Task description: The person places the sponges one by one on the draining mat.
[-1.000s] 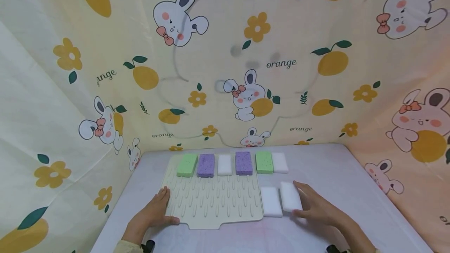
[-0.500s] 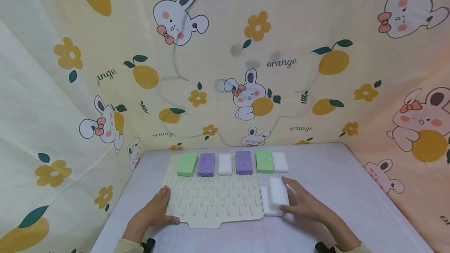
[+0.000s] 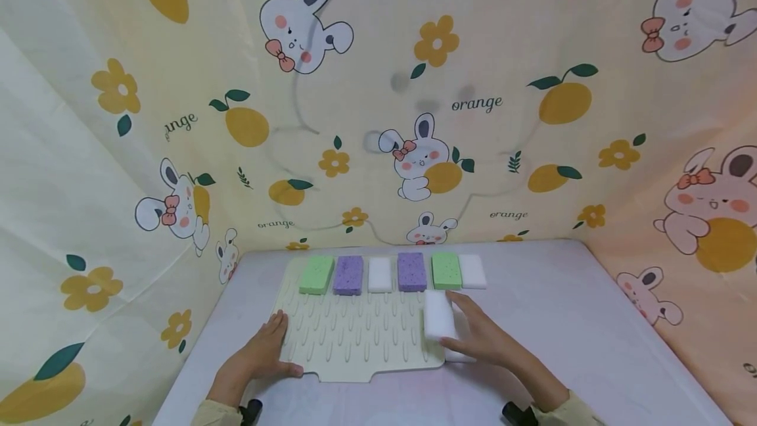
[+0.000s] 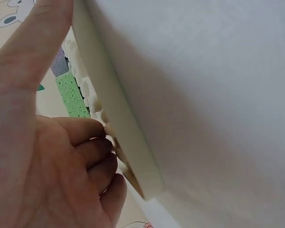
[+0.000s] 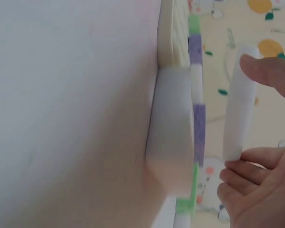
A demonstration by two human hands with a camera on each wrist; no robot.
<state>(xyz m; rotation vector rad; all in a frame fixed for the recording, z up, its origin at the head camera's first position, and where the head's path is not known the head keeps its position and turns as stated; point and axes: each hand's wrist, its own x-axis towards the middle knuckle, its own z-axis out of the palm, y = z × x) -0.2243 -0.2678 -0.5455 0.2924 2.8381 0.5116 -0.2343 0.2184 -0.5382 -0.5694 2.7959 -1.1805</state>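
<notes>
1. Fingers (image 5: 256, 71) of the right hand (image 3: 481, 340) pinch a white sponge (image 3: 439, 315) between thumb and fingertips, curled round its edges and lifting it clear of the surface; it hangs over the right edge of the drying mat (image 3: 355, 334), just in front of the row of sponges at the back.

2. Spread over the table (image 3: 591, 321), the cream mat, largest thing there, lies flat with its ribbed face up, probably so that sponges can sit on the ribs.

3. At the mat's near left corner the left hand (image 3: 260, 357) rests with fingers relaxed and laid over the rim, thumb along the edge (the wrist view shows the fingertips among the ribs); it grips nothing and looks to be steadying the mat.

4. Six sponges stand side by side along the mat's far edge: green sponge (image 3: 316, 274), purple sponge (image 3: 348, 275), small white sponge (image 3: 380, 274), second purple sponge (image 3: 411, 271), second green sponge (image 3: 446, 270), end white sponge (image 3: 472, 271). The last two lie past the mat's right edge, on the table.

5. Another white sponge (image 5: 173, 137) lies flat on the table beside the mat, under the right hand and mostly hidden in the head view.
</notes>
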